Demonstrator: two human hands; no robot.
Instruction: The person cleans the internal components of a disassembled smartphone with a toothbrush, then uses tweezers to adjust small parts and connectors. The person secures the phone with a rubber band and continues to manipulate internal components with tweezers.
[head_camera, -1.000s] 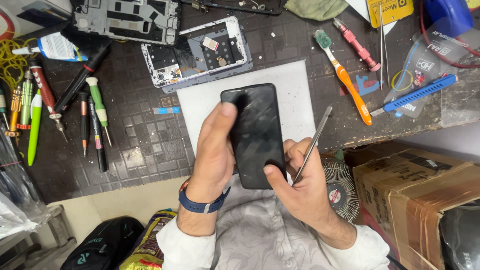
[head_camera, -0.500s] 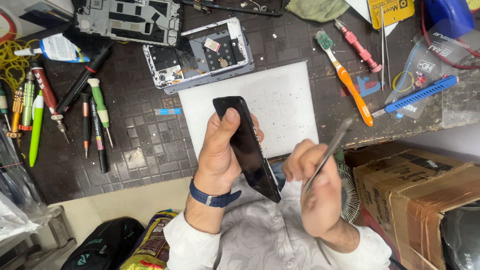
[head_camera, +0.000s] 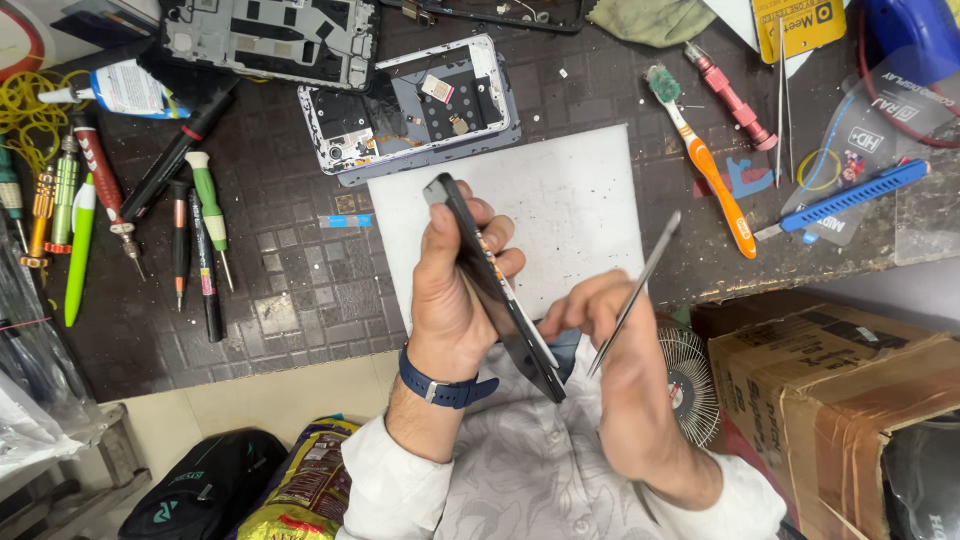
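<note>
**Phone on edge in your left hand, metal tool in your right**

Dark, tile-patterned matting covers the workbench (head_camera: 300, 300), and a white mat (head_camera: 560, 200) lies at its centre. Just below the middle of the frame, your left hand (head_camera: 450, 300) is closed around a black phone (head_camera: 500, 290). You hold the phone edge-on to the camera, tilted from the upper left down to the lower right. Your thumb lies along its near side, reaching up towards the top corner, while your fingertips (head_camera: 495, 235) curl over from the far side, so the phone's upper half sits pinched between them. Its lower end sticks out free below your palm, just beside your right hand.

Your right hand (head_camera: 620, 370) sits just right of the phone, fingers shut on a thin metal pry tool (head_camera: 635, 295). The tool slants from the upper right down to the lower left. Its lower tip is near the phone's bottom end, though you cannot tell whether they touch.

At the top centre of the frame an opened phone frame (head_camera: 410, 110) lies on the bench, touching the white mat's upper edge. Screwdrivers (head_camera: 200, 230) are spread out along the left of the frame. An orange toothbrush (head_camera: 705, 165) lies to the right of the mat, and a cardboard box (head_camera: 850, 400) fills the lower right.
</note>
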